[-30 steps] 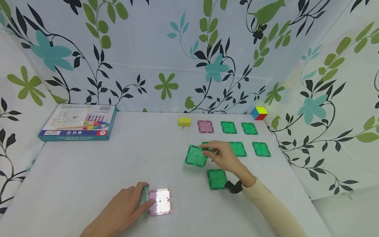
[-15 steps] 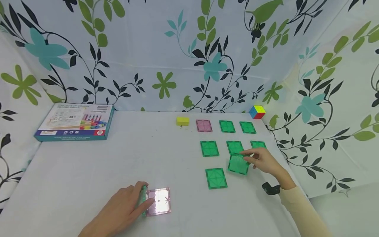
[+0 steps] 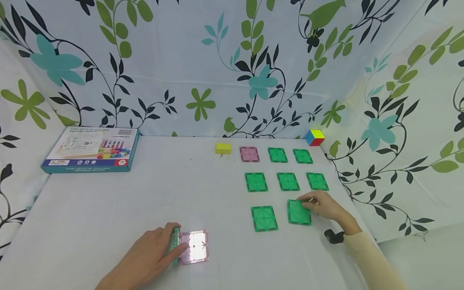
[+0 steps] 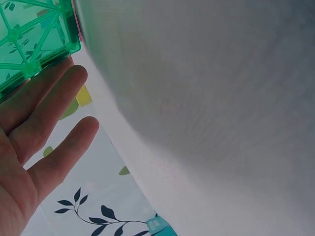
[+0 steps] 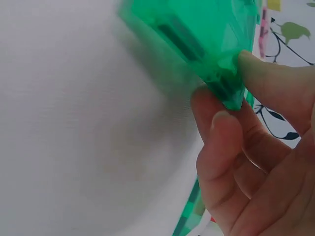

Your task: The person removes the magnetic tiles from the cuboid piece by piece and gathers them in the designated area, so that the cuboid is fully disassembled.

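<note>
My right hand [image 3: 322, 205] pinches a green magnetic tile [image 3: 299, 212] by its right side. In the right wrist view, the thumb and fingers hold a corner of this green tile [image 5: 197, 34], which is tilted over the white surface. At the front left, my left hand [image 3: 148, 251] holds a green tile [image 3: 176, 245] seen nearly edge-on, against the left edge of a clear pink tile [image 3: 198, 246]. Its thumb lies over the pink tile. The left wrist view shows fingers along the edge of the green tile [image 4: 29, 34].
Green tiles [image 3: 264, 218] [image 3: 288, 182] lie in rows at the right, with a pink tile [image 3: 249, 154] in the back row. A yellow block [image 3: 222, 148], a colourful cube [image 3: 314, 137] and a flat box [image 3: 90, 149] stand along the back of the white table [image 3: 163, 193].
My right hand has carried the green tile rightward, then lowered it toward the front row, right of another green tile. The left hand stays in place.
</note>
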A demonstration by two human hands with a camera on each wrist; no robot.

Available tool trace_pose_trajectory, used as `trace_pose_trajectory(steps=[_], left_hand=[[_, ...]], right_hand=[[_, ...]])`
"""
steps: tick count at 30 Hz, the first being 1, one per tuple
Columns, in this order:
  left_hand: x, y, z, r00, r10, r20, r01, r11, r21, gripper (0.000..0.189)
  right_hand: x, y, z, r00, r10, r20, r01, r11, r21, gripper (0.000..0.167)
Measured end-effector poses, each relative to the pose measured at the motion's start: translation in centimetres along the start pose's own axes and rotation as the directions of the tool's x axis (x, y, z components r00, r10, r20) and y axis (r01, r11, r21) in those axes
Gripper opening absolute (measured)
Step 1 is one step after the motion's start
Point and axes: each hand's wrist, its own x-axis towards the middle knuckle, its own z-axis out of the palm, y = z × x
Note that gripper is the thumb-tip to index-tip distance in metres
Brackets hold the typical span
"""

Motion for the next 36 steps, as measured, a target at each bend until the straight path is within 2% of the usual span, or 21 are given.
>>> trace_pose_trajectory(steps=[5,10,12,15,17,20,26,29,32,36], left_hand=[[0.0,0.0,0.1,1.000,0.001,0.000,-0.001,1.000,0.002,0.070],[0.1,0.0,0.1,1.000,-0.001,0.002,0.001,1.000,0.002,0.069],[0.1,0.0,0.1,1.000,-0.005,0.005,0.005,1.000,-0.003,0.069],[0.1,0.0,0.2,1.000,-0.011,0.008,0.011,1.000,-0.005,0.069],[0.1,0.1,0.1,1.000,-0.007,0.008,0.007,1.000,-0.007,0.069],[0.1,0.1,0.1,1.000,-0.009,0.012,0.009,1.000,-0.009,0.069],[0.2,0.0,0.2,1.000,-0.009,0.020,0.009,1.000,-0.016,0.071],[0.2,-0.1,0.2,1.000,-0.012,0.023,0.013,1.000,-0.016,0.071],[0.2,-0.1,0.2,1.000,-0.012,0.021,0.013,1.000,-0.017,0.071],[0.2,-0.1,0.2,1.000,-0.010,0.014,0.010,1.000,-0.016,0.072]], right_hand=[[-0.3,0.3,1.1,0.994,-0.065,-0.088,0.054,0.992,-0.114,0.023],[-0.9,0.0,1.9,0.988,-0.072,-0.140,0.049,0.986,-0.158,0.025],[-1.2,-0.3,2.1,0.989,-0.053,-0.137,0.028,0.984,-0.175,0.035],[-1.7,-0.8,2.3,0.994,-0.043,-0.101,0.019,0.974,-0.228,0.064],[-1.9,-1.0,2.4,0.996,-0.052,-0.075,0.030,0.962,-0.273,0.077],[-2.1,-1.3,2.5,0.996,-0.068,-0.050,0.049,0.949,-0.312,0.081],[-2.0,-1.6,2.4,0.998,-0.064,-0.017,0.055,0.948,-0.314,0.078],[-2.0,-2.2,2.4,0.997,-0.074,-0.036,0.058,0.944,-0.324,0.081],[-1.6,-3.9,2.8,0.985,-0.137,-0.103,0.097,0.940,-0.328,0.081],[-0.4,-8.6,4.3,0.939,-0.297,-0.173,0.228,0.915,-0.333,0.075]])
